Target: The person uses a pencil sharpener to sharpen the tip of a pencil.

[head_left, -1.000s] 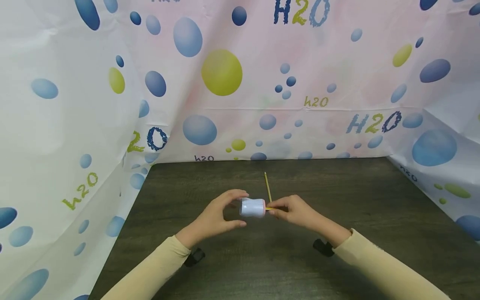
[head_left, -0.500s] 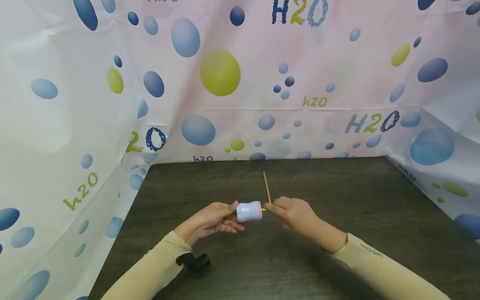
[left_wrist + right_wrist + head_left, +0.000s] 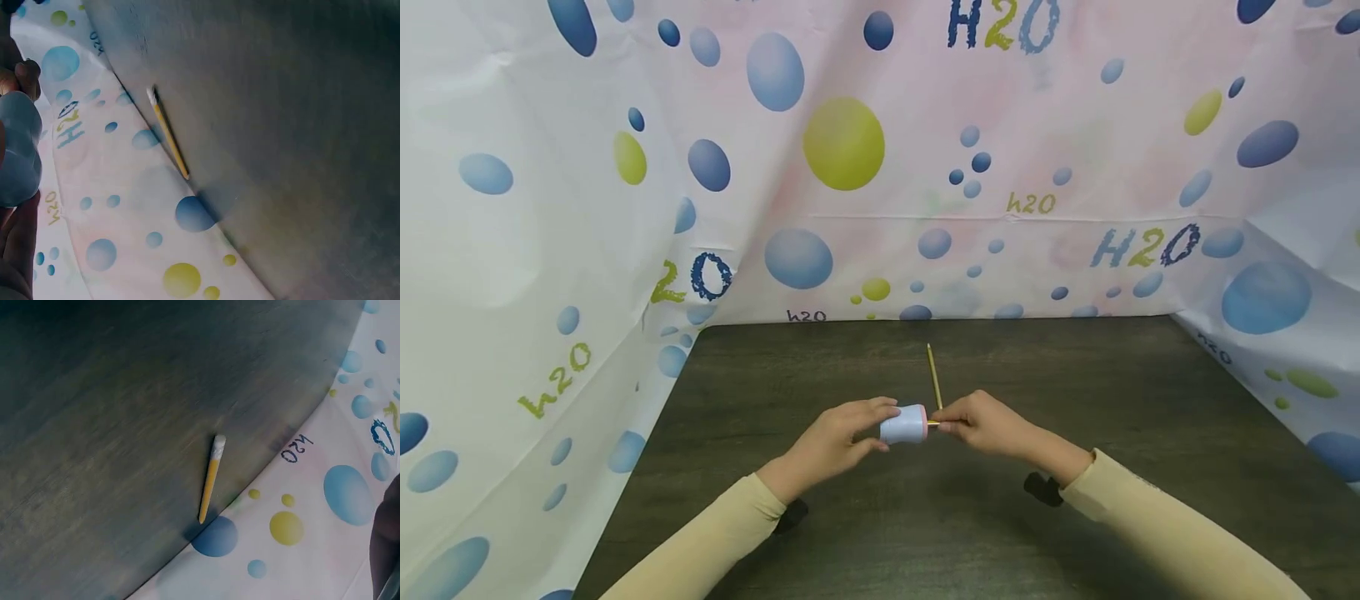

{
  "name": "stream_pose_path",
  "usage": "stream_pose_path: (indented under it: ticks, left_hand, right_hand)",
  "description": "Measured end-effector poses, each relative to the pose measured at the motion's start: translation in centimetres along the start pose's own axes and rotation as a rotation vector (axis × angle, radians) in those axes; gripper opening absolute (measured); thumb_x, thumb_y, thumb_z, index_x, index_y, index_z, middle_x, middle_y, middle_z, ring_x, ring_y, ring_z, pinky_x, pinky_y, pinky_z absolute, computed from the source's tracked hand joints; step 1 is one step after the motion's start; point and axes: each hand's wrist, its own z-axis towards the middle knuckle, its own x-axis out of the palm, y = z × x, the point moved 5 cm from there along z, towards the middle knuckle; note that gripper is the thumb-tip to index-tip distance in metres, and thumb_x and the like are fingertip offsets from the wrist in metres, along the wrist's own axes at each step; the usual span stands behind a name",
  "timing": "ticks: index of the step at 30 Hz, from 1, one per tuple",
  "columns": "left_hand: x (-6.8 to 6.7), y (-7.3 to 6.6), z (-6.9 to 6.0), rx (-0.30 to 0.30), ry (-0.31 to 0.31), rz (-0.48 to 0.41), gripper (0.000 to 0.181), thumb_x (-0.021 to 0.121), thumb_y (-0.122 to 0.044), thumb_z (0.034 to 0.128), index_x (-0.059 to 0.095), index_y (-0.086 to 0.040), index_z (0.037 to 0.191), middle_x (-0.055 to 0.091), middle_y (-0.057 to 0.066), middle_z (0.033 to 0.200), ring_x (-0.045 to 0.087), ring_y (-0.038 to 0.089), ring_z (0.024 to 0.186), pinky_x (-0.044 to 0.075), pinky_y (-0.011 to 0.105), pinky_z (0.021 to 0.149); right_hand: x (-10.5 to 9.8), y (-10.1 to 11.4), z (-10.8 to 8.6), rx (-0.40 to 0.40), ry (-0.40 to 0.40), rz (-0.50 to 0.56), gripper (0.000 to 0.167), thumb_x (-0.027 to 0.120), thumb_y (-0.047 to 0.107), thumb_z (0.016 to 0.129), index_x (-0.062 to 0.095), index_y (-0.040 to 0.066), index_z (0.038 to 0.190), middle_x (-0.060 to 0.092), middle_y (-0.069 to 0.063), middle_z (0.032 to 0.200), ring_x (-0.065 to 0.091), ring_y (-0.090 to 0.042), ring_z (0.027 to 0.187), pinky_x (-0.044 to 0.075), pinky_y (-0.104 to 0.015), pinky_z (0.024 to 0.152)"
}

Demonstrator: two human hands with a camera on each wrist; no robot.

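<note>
A pale blue-white pencil sharpener [image 3: 902,425] with a pink rim is held sideways above the table. My left hand [image 3: 831,437] grips its left end, fingers over the top and thumb below. From the pink-rimmed end a short length of yellow pencil [image 3: 933,422] sticks out, and my right hand [image 3: 988,423] pinches it between thumb and fingers. The rest of that pencil is hidden. In the left wrist view the sharpener [image 3: 20,150] shows at the left edge between dark fingers. The right wrist view catches only part of a hand [image 3: 386,534] at its right edge.
A second yellow pencil [image 3: 934,375] lies on the dark wooden table [image 3: 1075,367], just beyond the hands. Both wrist views show its white end. A white sheet [image 3: 970,275] printed with bubbles and lettering stands around the back and sides.
My left hand went from spread around the sharpener, to thumb-on-top, to fingers-on-top again. My right hand rolled over and back while keeping the pencil. The pencil on the table stayed put.
</note>
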Motion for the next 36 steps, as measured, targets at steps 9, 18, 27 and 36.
stream_pose_path:
  ticks: [9,18,27,36]
  left_hand:
    - [0.0,1.7,0.4,-0.298,0.077,-0.47,0.083,0.084,-0.018,0.087,0.036,-0.005,0.154,0.045,0.022,0.154,0.049,0.04,0.141,0.05,0.053,0.112]
    - [2.3,3.2,-1.1,-0.909,0.323,-1.167,0.095,0.039,-0.068,0.0991,0.045,0.016,0.142,0.078,0.017,0.105,0.076,0.012,0.086,0.065,0.031,0.086]
    - [2.0,2.9,-0.8,-0.759,0.285,-0.936,0.061,0.066,-0.032,0.0996,0.055,0.014,0.139,0.071,0.029,0.123,0.077,0.023,0.103,0.064,0.035,0.089]
    - [-0.2,-1.3,-0.1,0.174,-0.047,0.18,0.056,0.09,-0.008,0.0742,0.068,-0.004,0.126,0.074,0.01,0.124,0.073,0.022,0.108,0.062,0.028,0.09]
  right_hand:
    - [-0.4,0.6,-0.6,-0.178,-0.313,-0.329,0.021,0.075,0.002,0.087,0.078,0.004,0.108,0.073,-0.003,0.082,0.059,-0.008,0.063,0.044,-0.017,0.055]
    - [-0.7,2.2,-1.6,-0.492,-0.608,-0.573,0.053,0.084,-0.016,0.056,0.076,0.009,0.102,0.062,0.002,0.075,0.057,-0.01,0.064,0.046,-0.019,0.051]
    - [0.2,2.3,-1.7,-0.382,-0.421,-0.499,0.039,0.08,-0.015,0.067,0.079,0.006,0.1,0.064,0.002,0.071,0.037,0.0,0.056,0.021,-0.014,0.047]
    - [0.1,-1.1,-0.4,0.123,0.235,0.485,0.028,0.053,0.006,0.105,0.072,-0.012,0.115,0.055,-0.033,0.068,0.031,0.002,0.048,0.03,-0.018,0.048]
